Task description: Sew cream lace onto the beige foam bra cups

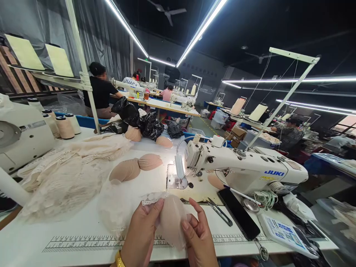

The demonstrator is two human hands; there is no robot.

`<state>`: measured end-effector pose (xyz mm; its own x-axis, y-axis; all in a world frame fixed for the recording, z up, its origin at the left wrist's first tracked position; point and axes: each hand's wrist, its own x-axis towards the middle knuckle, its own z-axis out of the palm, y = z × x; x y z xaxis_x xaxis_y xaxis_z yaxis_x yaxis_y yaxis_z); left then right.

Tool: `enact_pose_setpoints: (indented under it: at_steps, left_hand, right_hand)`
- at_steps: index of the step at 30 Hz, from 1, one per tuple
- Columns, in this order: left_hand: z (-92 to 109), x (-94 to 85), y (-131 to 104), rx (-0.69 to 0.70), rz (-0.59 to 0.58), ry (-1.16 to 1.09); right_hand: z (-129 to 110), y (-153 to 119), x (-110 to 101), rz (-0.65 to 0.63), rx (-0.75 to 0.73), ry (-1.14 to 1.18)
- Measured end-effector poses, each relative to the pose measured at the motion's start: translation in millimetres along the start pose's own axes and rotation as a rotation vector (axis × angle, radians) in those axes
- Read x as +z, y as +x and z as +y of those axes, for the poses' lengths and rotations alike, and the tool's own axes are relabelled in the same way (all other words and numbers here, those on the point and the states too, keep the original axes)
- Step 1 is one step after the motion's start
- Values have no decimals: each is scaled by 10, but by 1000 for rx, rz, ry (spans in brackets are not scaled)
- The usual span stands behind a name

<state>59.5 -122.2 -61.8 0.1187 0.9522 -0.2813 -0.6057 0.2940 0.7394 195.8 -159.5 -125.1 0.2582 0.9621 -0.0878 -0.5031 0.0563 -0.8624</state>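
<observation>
Between my two hands, above the table's front edge, is a beige bra cup (171, 218) with sheer fabric and a white lace edge (152, 198) along its upper left. My left hand (144, 224) pinches the cup's left side, thumb on top. My right hand (198, 235) grips its right side between thumb and fingers, with the index finger raised. Just beyond stands a white sewing machine (228, 167), its lamp lit over the needle plate (174, 177). Stacked beige cups (125, 170) lie to the left of the needle.
Cream lace fabric (69, 178) is heaped on the left. Thread snips (221, 212), a black phone (239, 213) and a white-and-blue box (287, 233) lie on the right. Black plastic bags (151, 124) sit behind the table. A co-worker in black (100, 91) sits beyond.
</observation>
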Motion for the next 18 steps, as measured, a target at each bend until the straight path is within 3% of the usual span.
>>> enact_pose_setpoints:
  at_steps: [7,13,18]
  left_hand:
    - [-68,-21,-18,-16,26,-100]
    - [-33,3,-31,49,-100,-46]
    - [-32,13,-2,61,-109,-22]
  right_hand:
    - [-31,31,0,-1,15,6]
    - [20,9,41,48,-24,67]
    - [-3,15,42,26,-18,82]
